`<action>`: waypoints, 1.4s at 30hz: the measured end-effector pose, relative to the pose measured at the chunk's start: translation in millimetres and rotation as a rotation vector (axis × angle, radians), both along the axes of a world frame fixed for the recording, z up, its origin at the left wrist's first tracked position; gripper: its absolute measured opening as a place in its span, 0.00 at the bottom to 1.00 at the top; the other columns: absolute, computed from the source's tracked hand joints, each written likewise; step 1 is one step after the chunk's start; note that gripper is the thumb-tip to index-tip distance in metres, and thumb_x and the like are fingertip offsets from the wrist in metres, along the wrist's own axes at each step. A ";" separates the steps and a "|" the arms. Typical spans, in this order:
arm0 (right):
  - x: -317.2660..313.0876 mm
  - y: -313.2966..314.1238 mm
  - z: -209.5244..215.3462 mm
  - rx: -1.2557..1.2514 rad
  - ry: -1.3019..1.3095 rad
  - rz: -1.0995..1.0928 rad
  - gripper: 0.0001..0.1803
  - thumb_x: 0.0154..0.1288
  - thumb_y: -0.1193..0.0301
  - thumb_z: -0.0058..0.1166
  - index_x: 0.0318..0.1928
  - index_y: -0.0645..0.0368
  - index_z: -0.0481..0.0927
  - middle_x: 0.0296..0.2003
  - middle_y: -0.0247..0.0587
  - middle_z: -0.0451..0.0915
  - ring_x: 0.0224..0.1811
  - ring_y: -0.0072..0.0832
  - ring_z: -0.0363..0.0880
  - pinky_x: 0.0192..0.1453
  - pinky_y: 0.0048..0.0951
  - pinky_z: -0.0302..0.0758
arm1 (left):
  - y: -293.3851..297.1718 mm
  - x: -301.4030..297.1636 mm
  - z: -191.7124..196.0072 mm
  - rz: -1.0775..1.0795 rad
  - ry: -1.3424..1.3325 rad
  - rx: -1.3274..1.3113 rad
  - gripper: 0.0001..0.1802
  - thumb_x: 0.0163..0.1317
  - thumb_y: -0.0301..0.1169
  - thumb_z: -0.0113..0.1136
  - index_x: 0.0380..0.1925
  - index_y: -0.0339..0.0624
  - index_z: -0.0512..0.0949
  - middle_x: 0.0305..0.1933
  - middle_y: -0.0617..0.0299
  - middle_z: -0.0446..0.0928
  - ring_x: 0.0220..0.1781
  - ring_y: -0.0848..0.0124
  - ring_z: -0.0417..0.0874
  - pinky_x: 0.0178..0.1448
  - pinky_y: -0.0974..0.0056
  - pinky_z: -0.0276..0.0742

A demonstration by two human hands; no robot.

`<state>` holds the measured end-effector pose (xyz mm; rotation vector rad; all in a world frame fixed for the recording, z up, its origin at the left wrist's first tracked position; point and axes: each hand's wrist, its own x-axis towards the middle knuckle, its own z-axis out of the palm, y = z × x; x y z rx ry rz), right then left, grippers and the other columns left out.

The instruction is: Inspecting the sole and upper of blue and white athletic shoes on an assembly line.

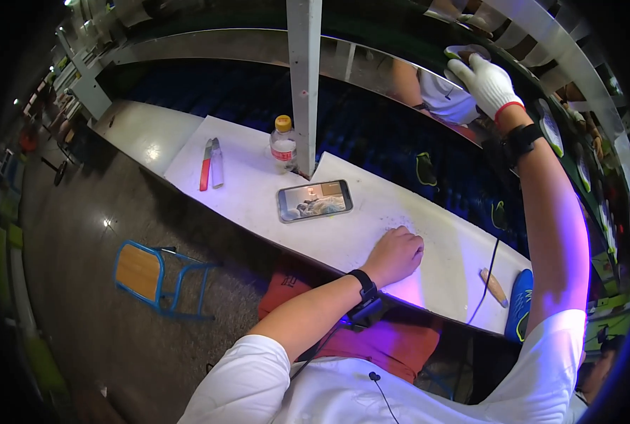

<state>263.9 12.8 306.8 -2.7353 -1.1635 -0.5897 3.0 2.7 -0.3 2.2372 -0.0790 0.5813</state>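
Observation:
My left hand (396, 256), bare, rests on the white worktop (371, 205) with its fingers curled in, and nothing shows in it. Up at the far right, my right hand (490, 83) wears a white knit glove with a red cuff. Its fingers close on a shoe sole (463, 51) with a pale green edge, at a raised dark shelf; the glove covers part of the sole. A phone (315, 201) showing a picture lies beyond my left hand. To the right are a wooden-looking handle (494, 287) and a blue shoe (519, 305).
A yellow-capped bottle (283, 145) stands beside a white post (303, 85). Red and pale cutter-like tools (211, 164) lie to its left. Shoe parts (426, 169) sit on the dark belt behind. More soles (550, 128) line the upper shelf. A blue-framed stool (139, 271) stands left.

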 end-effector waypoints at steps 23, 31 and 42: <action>42.5 -151.7 -21.0 0.415 -0.079 0.252 0.14 0.77 0.62 0.67 0.50 0.60 0.91 0.39 0.47 0.88 0.41 0.34 0.88 0.50 0.34 0.83 | 54.8 219.3 12.3 0.494 0.482 -0.504 0.59 0.60 0.53 0.81 0.79 0.33 0.58 0.79 0.36 0.67 0.78 0.42 0.74 0.79 0.48 0.75; 51.0 -157.3 -28.2 0.336 -0.121 0.169 0.17 0.78 0.59 0.66 0.54 0.59 0.91 0.40 0.45 0.89 0.41 0.31 0.89 0.51 0.30 0.84 | 45.7 252.4 10.0 0.792 0.687 -0.559 0.55 0.64 0.32 0.74 0.84 0.47 0.48 0.86 0.42 0.53 0.81 0.37 0.68 0.81 0.39 0.73; 41.7 -152.7 -16.2 0.335 0.034 0.188 0.15 0.77 0.61 0.64 0.53 0.56 0.91 0.42 0.45 0.90 0.44 0.36 0.88 0.54 0.34 0.81 | 42.1 5.4 72.6 -0.253 0.584 -1.653 0.28 0.78 0.32 0.65 0.73 0.35 0.71 0.68 0.51 0.82 0.64 0.63 0.88 0.67 0.57 0.86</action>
